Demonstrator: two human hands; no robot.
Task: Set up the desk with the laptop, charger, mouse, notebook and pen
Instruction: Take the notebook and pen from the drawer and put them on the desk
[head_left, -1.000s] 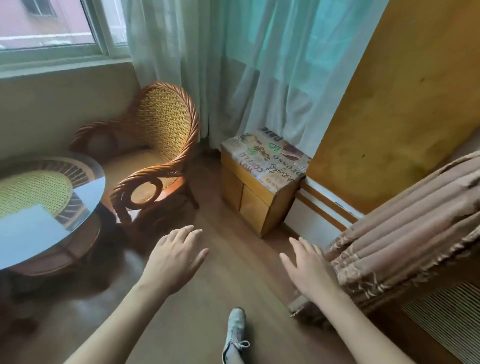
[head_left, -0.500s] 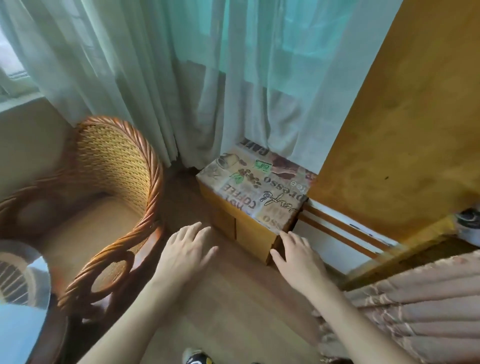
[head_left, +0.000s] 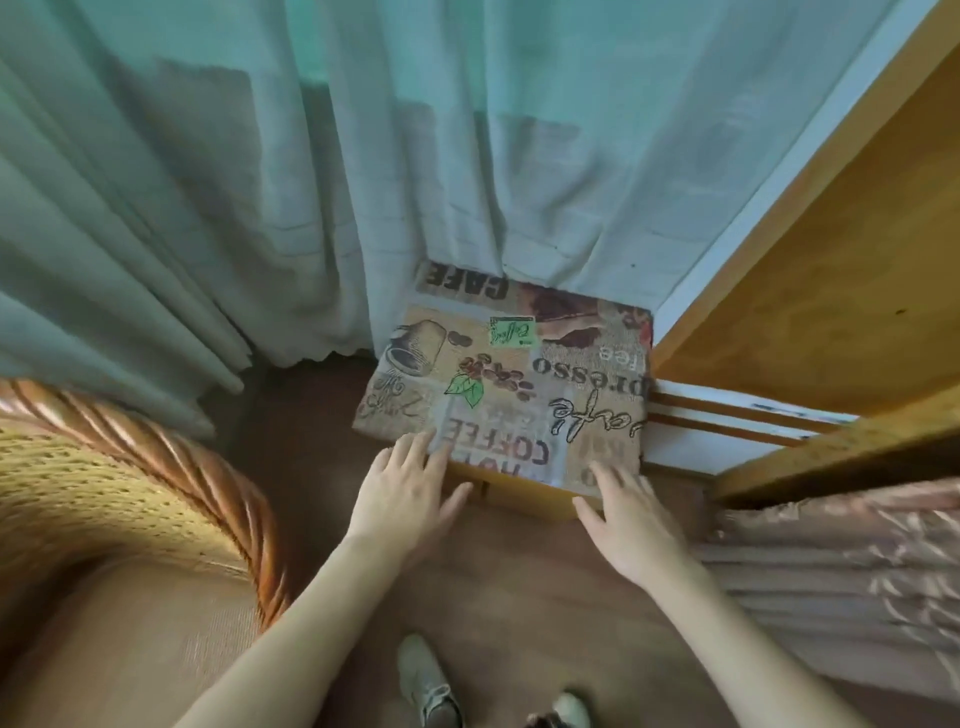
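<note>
My left hand (head_left: 402, 491) and right hand (head_left: 626, 512) lie flat, grip open, fingers spread on the woven coffee-print cloth (head_left: 511, 384) covering a boxy wooden cabinet (head_left: 524, 491); twisted rattan chair (head_left: 171, 462) beside.

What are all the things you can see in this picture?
curtain: one, pale green, sheer, hanging across the top down to the floor
cabinet: one, small, yellow wood, on the floor below the curtain, against the wall
cloth: one, tan with coffee words and pictures, covering the cabinet top
chair: one, wicker, orange-brown, lower left
wall: one, yellow, upper right
bedspread: one, pinkish brown, lower right
floor: brown wood, middle and bottom
shoes: two, pale, bottom centre
left hand: one, open, fingers at the cloth's near left edge
right hand: one, open, fingers at the cloth's near right edge
</note>
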